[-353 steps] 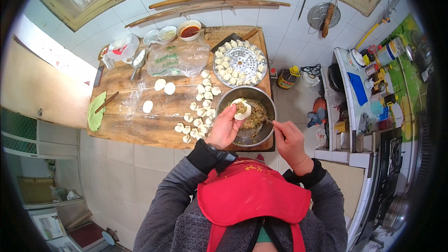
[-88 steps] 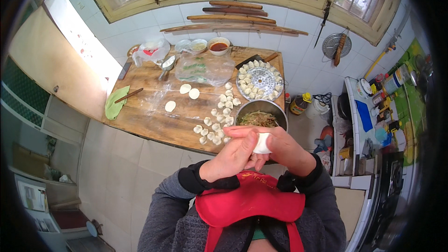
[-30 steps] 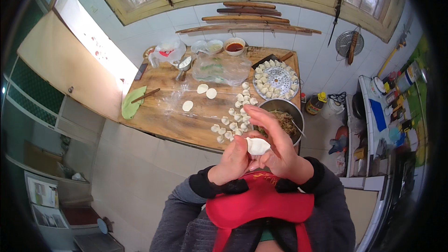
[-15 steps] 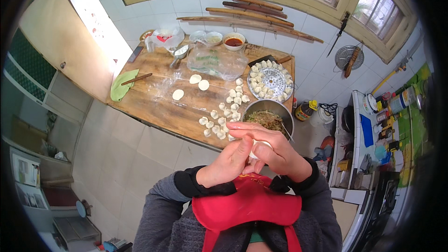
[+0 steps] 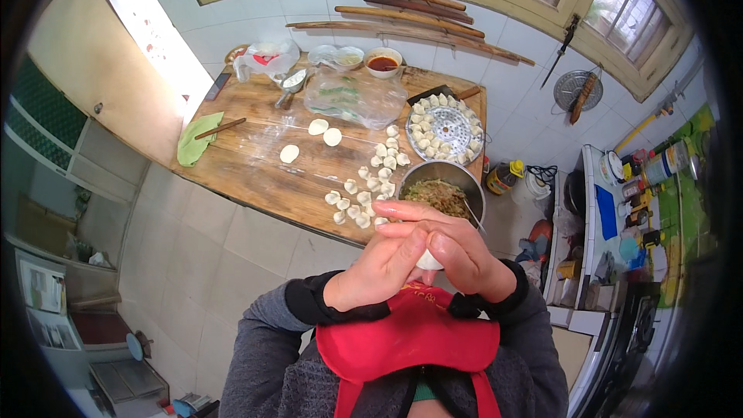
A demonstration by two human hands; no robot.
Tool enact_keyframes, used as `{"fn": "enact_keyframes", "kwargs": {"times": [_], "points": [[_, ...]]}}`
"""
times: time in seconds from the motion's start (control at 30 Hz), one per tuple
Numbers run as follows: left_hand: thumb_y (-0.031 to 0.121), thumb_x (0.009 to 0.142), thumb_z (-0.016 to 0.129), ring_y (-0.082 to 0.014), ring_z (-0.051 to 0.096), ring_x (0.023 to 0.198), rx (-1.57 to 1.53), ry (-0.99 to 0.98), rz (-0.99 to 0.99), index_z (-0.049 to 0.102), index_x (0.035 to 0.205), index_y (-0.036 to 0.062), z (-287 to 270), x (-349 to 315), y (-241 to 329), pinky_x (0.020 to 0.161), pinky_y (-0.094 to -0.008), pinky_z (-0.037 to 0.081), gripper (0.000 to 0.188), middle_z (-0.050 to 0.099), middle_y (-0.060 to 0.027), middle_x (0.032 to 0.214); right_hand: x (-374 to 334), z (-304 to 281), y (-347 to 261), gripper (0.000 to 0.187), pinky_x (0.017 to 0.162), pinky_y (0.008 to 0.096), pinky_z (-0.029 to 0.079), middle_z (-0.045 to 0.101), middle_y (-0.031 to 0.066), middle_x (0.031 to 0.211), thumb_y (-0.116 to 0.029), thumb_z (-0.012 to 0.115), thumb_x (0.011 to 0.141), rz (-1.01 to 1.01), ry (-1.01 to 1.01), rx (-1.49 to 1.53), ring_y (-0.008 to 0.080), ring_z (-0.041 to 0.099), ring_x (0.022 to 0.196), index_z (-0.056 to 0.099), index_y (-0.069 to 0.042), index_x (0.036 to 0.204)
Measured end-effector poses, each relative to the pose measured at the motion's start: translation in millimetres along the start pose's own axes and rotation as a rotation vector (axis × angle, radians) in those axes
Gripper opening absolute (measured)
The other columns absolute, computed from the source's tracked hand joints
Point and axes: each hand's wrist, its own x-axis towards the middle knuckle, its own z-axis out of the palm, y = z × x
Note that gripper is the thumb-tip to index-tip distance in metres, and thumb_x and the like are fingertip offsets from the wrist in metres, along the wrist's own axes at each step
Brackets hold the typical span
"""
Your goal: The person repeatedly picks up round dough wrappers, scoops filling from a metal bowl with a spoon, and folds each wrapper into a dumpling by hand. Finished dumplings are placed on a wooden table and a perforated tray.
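Note:
A white dumpling (image 5: 429, 261) is pressed between my two hands, near the table's front edge. My left hand (image 5: 377, 269) closes on it from one side, thumb pointing up. From the other side my right hand (image 5: 457, 254) grips it, its fingers reaching across over the left. Most of the dumpling is hidden by the fingers. Just beyond my hands stands a metal bowl of chopped filling (image 5: 480, 200) with a spoon handle in it. Several finished dumplings (image 5: 364, 198) lie on the wooden table (image 5: 255, 162) left of the bowl. Three flat round wrappers (image 5: 332, 137) rest farther back.
A perforated metal tray (image 5: 446, 130) ringed with dumplings sits behind the bowl, near a dark cleaver (image 5: 428, 96). A plastic bag (image 5: 352, 98), a bowl of red sauce (image 5: 383, 63) and a flour scoop (image 5: 292, 82) stand at the back. A rolling pin (image 5: 220, 128) lies on a green cloth (image 5: 198, 142).
My thumbs have come together at the top of the dumpling, and less of its white dough shows. The whole view has shifted slightly.

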Motion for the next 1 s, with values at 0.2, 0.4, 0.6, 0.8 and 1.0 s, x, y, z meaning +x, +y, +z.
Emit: {"fn": "enact_keyframes", "kwargs": {"times": [0.2, 0.4, 0.6, 0.8, 1.0], "points": [[0.034, 0.108, 0.032, -0.0181, 0.063, 0.065, 0.267, 0.038, 0.178, 0.066, 0.096, -0.0027, -10.4, 9.1, 0.6, 0.060, -0.0268, 0.051, 0.051, 0.063, -0.0098, 0.075, 8.1, 6.0, 12.3, 0.055, 0.111, 0.0453, 0.035, 0.052, 0.0274, 0.138, -0.027, 0.028, 0.102, -0.089, 0.079, 0.074, 0.0390, 0.045, 0.134, 0.063, 0.011, 0.118], [0.035, 0.108, 0.031, -0.0168, 0.061, 0.064, 0.008, 0.038, -0.014, 0.062, 0.098, -0.0020, -12.6, 19.1, -11.9, 0.059, -0.0285, 0.051, 0.050, 0.063, -0.0081, 0.076, 9.9, 7.6, 28.4, 0.046, 0.112, 0.0454, 0.034, 0.057, 0.0224, 0.130, -0.014, 0.028, 0.102, -0.106, 0.190, 0.069, 0.0378, 0.046, 0.134, 0.064, 0.011, 0.113], [0.030, 0.109, 0.030, -0.0185, 0.064, 0.074, -0.030, 0.017, -0.008, 0.061, 0.103, -0.0036, -17.9, 29.8, -30.4, 0.067, -0.0288, 0.051, 0.046, 0.064, -0.0086, 0.079, 8.5, 6.2, 47.6, 0.039, 0.112, 0.0456, 0.035, 0.056, 0.0195, 0.128, -0.010, 0.032, 0.101, -0.109, 0.241, -0.025, 0.0375, 0.046, 0.133, 0.064, 0.010, 0.111], [0.028, 0.109, 0.028, -0.0213, 0.063, 0.082, 0.212, -0.163, 0.059, 0.060, 0.107, -0.0044, -37.0, 35.1, -56.2, 0.073, -0.0295, 0.051, 0.046, 0.064, -0.0108, 0.086, -0.2, 4.7, 69.9, 0.031, 0.110, 0.0459, 0.038, 0.057, 0.0191, 0.123, -0.007, 0.038, 0.100, -0.095, 0.294, -0.158, 0.0388, 0.050, 0.129, 0.063, 0.008, 0.108], [0.032, 0.110, 0.025, -0.0161, 0.062, 0.092, -0.017, -0.103, -0.209, 0.057, 0.116, -0.0002, -39.1, 53.3, -84.2, 0.073, -0.0293, 0.051, 0.046, 0.063, -0.0074, 0.104, -2.0, -8.7, 98.4, 0.031, 0.108, 0.0422, 0.041, 0.057, 0.0199, 0.126, -0.010, 0.039, 0.100, 0.068, 0.286, -0.175, 0.0343, 0.052, 0.127, 0.063, 0.008, 0.109]]}}
